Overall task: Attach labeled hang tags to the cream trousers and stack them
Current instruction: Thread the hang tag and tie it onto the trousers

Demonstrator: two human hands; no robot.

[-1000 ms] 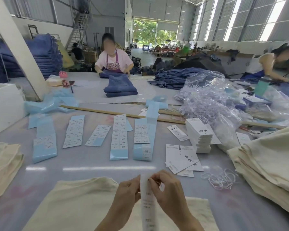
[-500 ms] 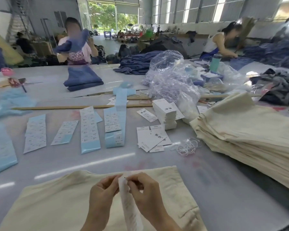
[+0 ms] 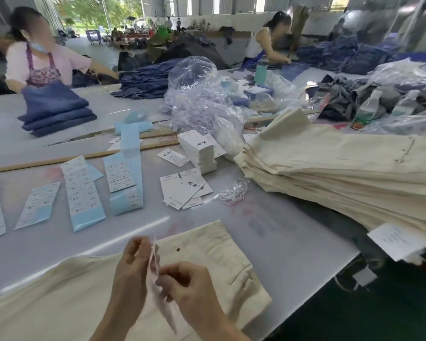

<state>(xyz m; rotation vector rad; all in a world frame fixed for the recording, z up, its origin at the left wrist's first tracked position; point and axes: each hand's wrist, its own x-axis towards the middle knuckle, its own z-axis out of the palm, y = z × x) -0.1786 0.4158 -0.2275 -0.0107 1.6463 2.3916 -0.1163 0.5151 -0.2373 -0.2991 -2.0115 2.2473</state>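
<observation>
Fingers: both hands pinch a narrow paper strip (image 3: pixel 155 271), blurred, held upright above the folded cream trousers (image 3: pixel 219 257) at the near table edge. Left hand (image 3: pixel 130 269) grips its upper part; right hand (image 3: pixel 187 284) nips it lower down.
Step, as judged: peeling a sticker for a hang tag. Best done by lifting one corner slowly, keeping the adhesive off the cloth.
Loose tags (image 3: pixel 182 190): just beyond the trousers, fanned flat.
White strings (image 3: pixel 231 193): beside the tags.
Tag pile (image 3: pixel 202 151): further back.
Trouser stack (image 3: pixel 342 178): right, well apart.
</observation>
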